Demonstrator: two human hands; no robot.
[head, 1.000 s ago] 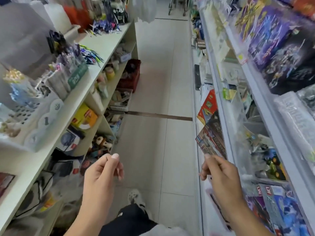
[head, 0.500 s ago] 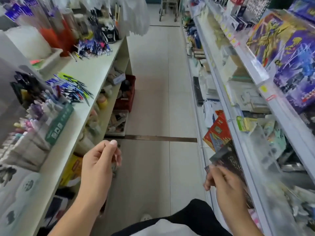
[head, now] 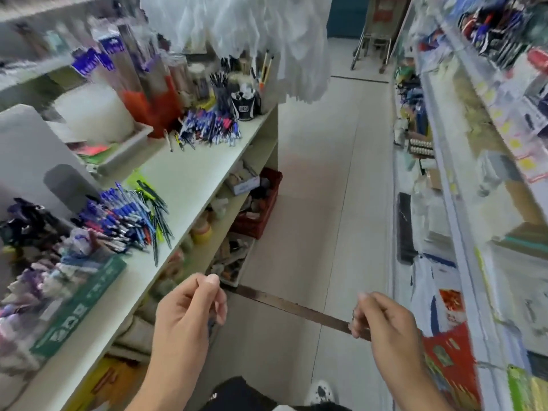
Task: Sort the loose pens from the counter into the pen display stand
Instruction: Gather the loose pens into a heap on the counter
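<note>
A long, smooth, off-white laminate bench (head: 189,179) runs up the left side of a tiled shop aisle. On it lies a loose heap of slim pens (head: 127,218), mostly blue-barrelled plastic with some red, black and lime-green ones, their tips fanned toward the bench edge. A second, smaller heap of blue and red pens (head: 212,129) lies farther along, beside a dark round cup (head: 244,106) stuffed with upright pens; the cup bears a pale label too blurred to read. At the near end stands the pen display stand (head: 68,295), a boxy tiered holder with a green front strip printed in white characters that cannot be made out, its slots crowded with pastel and purple pens. Both hands hover over the aisle floor, off the bench and well apart from either heap. The left hand (head: 189,315) has its fingers curled, thumb pressed to the forefinger; it may pinch something small and dark, but blur hides it. The right hand (head: 382,321) is likewise curled in a pinching grip, and what it holds, if anything, cannot be told. White plastic bags (head: 267,40) hang overhead.
</note>
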